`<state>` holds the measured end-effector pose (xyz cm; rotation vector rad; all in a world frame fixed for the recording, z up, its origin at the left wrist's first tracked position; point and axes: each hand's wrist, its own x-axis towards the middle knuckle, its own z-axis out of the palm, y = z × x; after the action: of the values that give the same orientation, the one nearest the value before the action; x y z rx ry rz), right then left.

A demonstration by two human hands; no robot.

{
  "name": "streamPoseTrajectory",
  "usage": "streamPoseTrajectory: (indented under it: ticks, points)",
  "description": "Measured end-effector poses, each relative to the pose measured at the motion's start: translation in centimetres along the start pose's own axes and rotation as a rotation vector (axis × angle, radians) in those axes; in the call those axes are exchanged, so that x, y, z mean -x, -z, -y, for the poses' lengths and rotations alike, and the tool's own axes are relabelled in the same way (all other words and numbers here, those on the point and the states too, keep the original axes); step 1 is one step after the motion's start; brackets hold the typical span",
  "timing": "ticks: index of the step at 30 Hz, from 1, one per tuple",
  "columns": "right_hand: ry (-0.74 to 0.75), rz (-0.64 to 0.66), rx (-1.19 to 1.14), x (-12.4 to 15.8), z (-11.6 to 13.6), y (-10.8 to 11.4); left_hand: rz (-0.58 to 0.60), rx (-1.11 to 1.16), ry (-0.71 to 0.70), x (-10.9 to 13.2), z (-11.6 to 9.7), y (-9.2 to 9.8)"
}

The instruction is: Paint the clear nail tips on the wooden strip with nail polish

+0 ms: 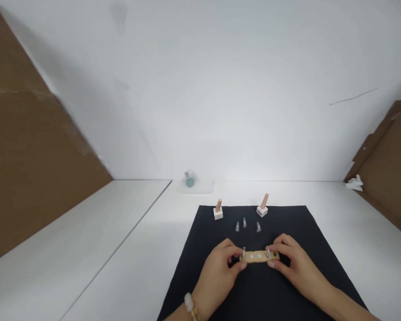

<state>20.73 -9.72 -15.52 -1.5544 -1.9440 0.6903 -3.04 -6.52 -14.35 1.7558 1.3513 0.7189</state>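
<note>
My left hand (217,278) and my right hand (297,263) pinch the two ends of a perforated wooden strip (259,256), which they hold low over a black mat (280,223). Two small metal pegs stand in the strip, one near each hand: a left peg (243,253) and a right peg (268,252). Between them, two round holes show. Just beyond the strip lie several similar loose pegs (244,223) on the mat. Farther back stand two peach-coloured posts on white square bases, a left post (218,210) and a right post (262,205).
A small teal object with a grey top (189,180) sits on a clear sheet (197,187) behind the mat. Brown cardboard walls (36,133) rise at the left, with more cardboard (387,169) and a crumpled white scrap (354,183) at the right.
</note>
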Motion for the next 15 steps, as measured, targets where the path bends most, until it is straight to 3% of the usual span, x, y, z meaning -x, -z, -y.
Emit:
streamPoseTrajectory:
  ticks: [4, 7, 15]
  points:
    - [0.007, 0.003, -0.030, 0.2, -0.2, 0.0, -0.039, 0.034, 0.014, -0.6, -0.3, -0.9]
    - [0.010, 0.001, -0.046, 0.2, -0.4, -0.1, -0.084, 0.055, 0.024, -0.5, 0.1, -0.5]
    - [0.038, 0.021, -0.070, 0.0, -1.5, -0.4, -0.256, -0.107, 0.090, -2.8, 3.2, 4.4]
